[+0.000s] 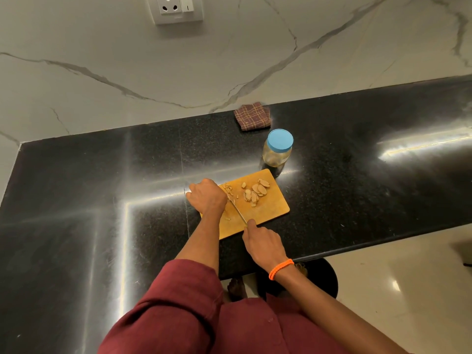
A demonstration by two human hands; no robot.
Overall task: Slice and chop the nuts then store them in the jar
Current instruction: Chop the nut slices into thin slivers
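Note:
A wooden cutting board (270,213) lies on the black counter. Sliced nuts (256,191) are piled on its far right part, and thinner chopped bits (228,189) lie near my left hand. My left hand (207,196) rests curled on the board's left side, pressing down on nut pieces hidden beneath it. My right hand (263,242) grips a knife (238,212) whose blade points toward the left hand's fingers. Beyond the board stands a clear jar (277,153), its blue lid closed.
A folded brown checked cloth (252,116) lies against the marble wall behind the jar. The black counter (102,200) extends left and right; its front edge runs just behind my right wrist. A wall socket (176,7) sits high on the wall.

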